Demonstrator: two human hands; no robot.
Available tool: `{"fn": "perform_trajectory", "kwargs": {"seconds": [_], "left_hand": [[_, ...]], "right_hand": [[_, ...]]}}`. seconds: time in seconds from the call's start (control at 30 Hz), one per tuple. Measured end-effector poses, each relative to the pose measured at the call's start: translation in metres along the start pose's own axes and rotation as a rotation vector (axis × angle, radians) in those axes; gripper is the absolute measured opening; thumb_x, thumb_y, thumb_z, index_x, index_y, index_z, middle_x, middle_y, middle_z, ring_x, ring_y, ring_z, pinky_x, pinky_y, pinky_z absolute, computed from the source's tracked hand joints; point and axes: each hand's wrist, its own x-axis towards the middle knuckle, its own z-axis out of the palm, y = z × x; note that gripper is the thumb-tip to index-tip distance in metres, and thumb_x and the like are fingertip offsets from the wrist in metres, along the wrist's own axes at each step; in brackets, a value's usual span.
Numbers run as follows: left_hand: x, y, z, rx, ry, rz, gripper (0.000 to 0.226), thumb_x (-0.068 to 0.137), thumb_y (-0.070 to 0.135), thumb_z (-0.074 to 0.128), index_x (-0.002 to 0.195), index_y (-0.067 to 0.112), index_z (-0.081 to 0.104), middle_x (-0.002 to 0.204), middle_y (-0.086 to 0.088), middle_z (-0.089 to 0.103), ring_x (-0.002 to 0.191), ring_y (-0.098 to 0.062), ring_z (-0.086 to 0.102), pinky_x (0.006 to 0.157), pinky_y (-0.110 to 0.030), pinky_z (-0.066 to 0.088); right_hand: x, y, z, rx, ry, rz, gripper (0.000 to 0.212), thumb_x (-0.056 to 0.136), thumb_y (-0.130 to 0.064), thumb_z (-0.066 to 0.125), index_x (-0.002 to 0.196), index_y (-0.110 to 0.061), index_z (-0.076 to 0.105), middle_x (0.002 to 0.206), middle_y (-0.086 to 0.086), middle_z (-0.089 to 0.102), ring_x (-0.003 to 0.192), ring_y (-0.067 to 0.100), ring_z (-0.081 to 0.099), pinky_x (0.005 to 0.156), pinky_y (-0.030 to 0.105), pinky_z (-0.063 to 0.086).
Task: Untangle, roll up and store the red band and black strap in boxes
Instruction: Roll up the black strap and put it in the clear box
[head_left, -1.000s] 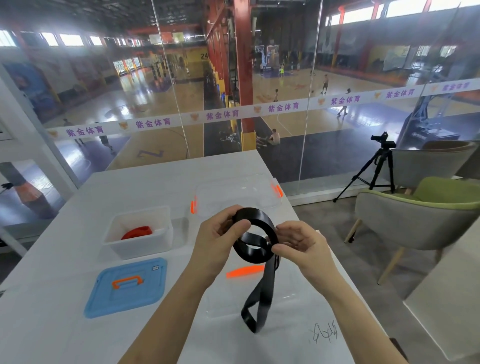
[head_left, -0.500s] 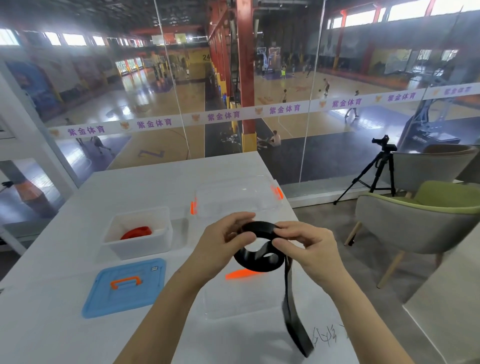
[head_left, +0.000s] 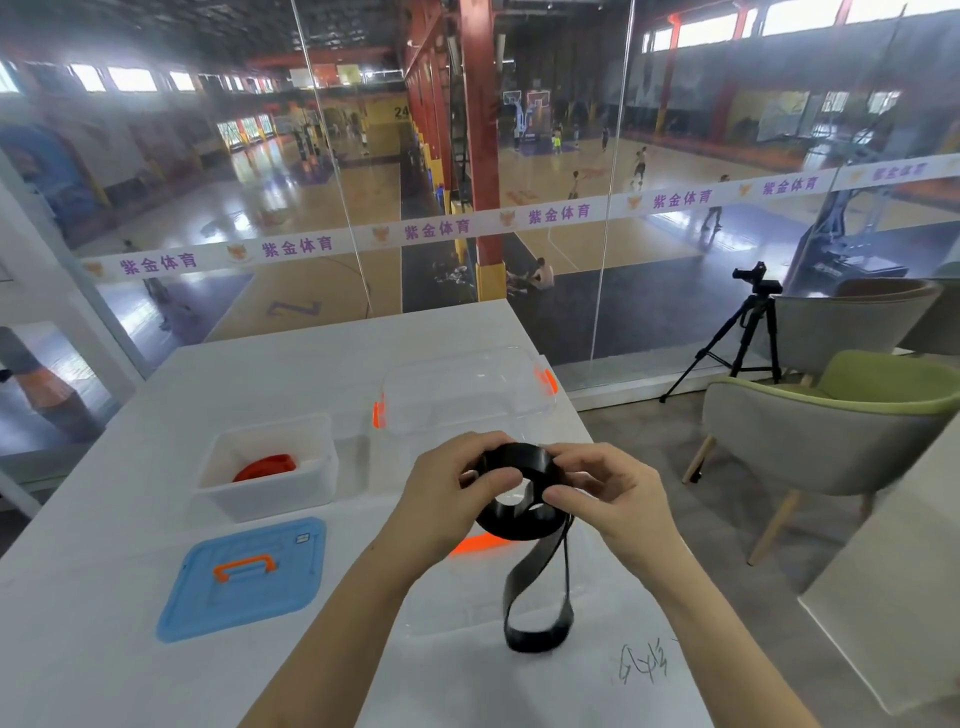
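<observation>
Clearly the rolling step: left hand (head_left: 447, 491) and right hand (head_left: 618, 493), fingers closed, pinch the black strap (head_left: 519, 499) coil, its loose loop dangling toward 6 o'clock. Next, that tail likely needs winding in before boxing; the red band (head_left: 265, 466) lies boxed at 9 o'clock.

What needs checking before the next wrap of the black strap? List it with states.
1. Both hands on the coil: left hand and right hand pinch the flat black strap: ok.
2. Strap fully rolled: a loose loop hangs free: not ok.
3. Tail free of twists: cannot tell.
4. Clear plastic box with orange latches open: ok.
5. Red band stored in white box: ok.
6. Blue lid fitted: not ok.
</observation>
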Motion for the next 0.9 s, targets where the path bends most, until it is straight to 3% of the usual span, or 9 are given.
{"fn": "perform_trajectory", "kwargs": {"seconds": [0.17,0.3,0.4,0.53,0.6,0.7,0.9], "left_hand": [[0.0,-0.002,-0.004,-0.104,0.062,-0.05,0.023,0.094,0.019,0.071,0.109,0.036,0.074,0.107,0.012,0.074,0.107,-0.012,0.068,0.092,-0.026,0.049],[-0.003,-0.003,-0.004,-0.132,0.081,-0.059,0.024,0.096,0.014,0.07,0.107,0.035,0.075,0.101,0.012,0.074,0.097,-0.009,0.068,0.086,-0.018,0.046],[-0.005,-0.002,-0.002,-0.202,0.131,-0.061,0.02,0.097,0.01,0.068,0.107,0.027,0.075,0.098,0.011,0.074,0.091,-0.009,0.067,0.085,-0.02,0.048],[-0.007,0.0,-0.002,-0.305,0.185,-0.036,0.02,0.098,0.016,0.068,0.105,0.034,0.075,0.102,0.008,0.075,0.102,-0.02,0.071,0.095,-0.034,0.055],[-0.007,-0.001,-0.006,-0.325,0.158,-0.038,0.018,0.097,0.021,0.066,0.109,0.034,0.073,0.109,0.005,0.075,0.111,-0.023,0.071,0.104,-0.041,0.053],[-0.007,-0.007,-0.011,-0.266,0.039,-0.114,0.017,0.104,0.015,0.06,0.118,0.023,0.066,0.116,0.0,0.075,0.115,-0.016,0.072,0.109,-0.042,0.05],[-0.011,-0.01,-0.014,-0.152,-0.104,-0.176,0.041,0.094,0.023,0.074,0.13,0.04,0.065,0.128,0.014,0.072,0.123,-0.003,0.065,0.112,-0.033,0.049]], "right_hand": [[-0.003,0.009,0.0,0.059,0.064,0.054,0.045,0.075,0.014,0.084,0.091,-0.027,0.081,0.097,0.008,0.08,0.089,0.026,0.078,0.088,0.042,0.06],[-0.001,0.005,0.004,0.042,0.094,0.023,0.041,0.078,0.012,0.082,0.09,-0.027,0.082,0.096,0.01,0.081,0.089,0.03,0.079,0.088,0.043,0.061],[-0.002,0.001,0.007,0.039,0.062,0.012,0.047,0.078,0.013,0.082,0.09,-0.032,0.081,0.095,0.007,0.081,0.09,0.027,0.079,0.086,0.037,0.061],[-0.003,-0.002,0.011,0.056,0.042,0.007,0.053,0.076,0.018,0.081,0.091,-0.033,0.081,0.096,0.007,0.081,0.088,0.023,0.079,0.082,0.029,0.062],[-0.004,-0.001,0.011,0.069,0.074,0.016,0.054,0.076,0.019,0.08,0.088,-0.034,0.08,0.091,0.006,0.081,0.083,0.02,0.079,0.079,0.027,0.062],[-0.004,0.0,0.007,0.051,0.109,0.017,0.048,0.076,0.016,0.082,0.082,-0.031,0.077,0.086,0.004,0.078,0.08,0.022,0.077,0.079,0.031,0.061],[-0.001,-0.004,0.001,-0.052,0.075,-0.013,0.04,0.073,0.005,0.09,0.084,-0.032,0.078,0.087,0.002,0.077,0.08,0.024,0.072,0.083,0.04,0.058]]}}
